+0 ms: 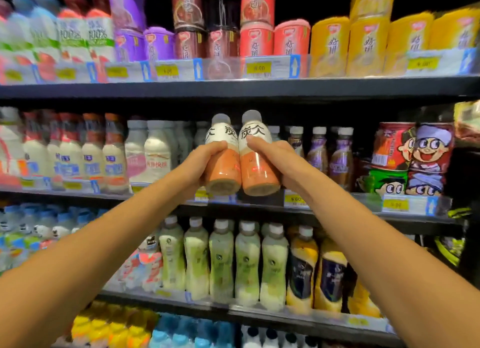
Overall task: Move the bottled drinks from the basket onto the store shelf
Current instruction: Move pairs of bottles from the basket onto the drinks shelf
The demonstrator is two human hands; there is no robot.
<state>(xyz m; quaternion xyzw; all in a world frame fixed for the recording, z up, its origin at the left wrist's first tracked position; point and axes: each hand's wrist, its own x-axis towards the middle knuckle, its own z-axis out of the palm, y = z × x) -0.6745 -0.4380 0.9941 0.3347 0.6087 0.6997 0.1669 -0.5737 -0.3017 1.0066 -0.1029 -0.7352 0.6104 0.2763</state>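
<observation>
Two orange-pink bottled drinks with grey caps and white labels are held side by side in front of the middle shelf (337, 212). My left hand (201, 160) grips the left bottle (222, 163) around its waist. My right hand (275, 158) grips the right bottle (257, 163) the same way. Both bottles tilt slightly back toward the shelf, their bases just above the shelf's front edge and its yellow price tags. The gap behind them on the shelf is dark. The basket is not in view.
White milk-drink bottles (155, 152) stand left of the gap, purple-labelled bottles (340, 158) right of it, then cartoon cans (428, 160). The upper shelf (233, 87) holds cups; pale green bottles (246, 262) fill the shelf below.
</observation>
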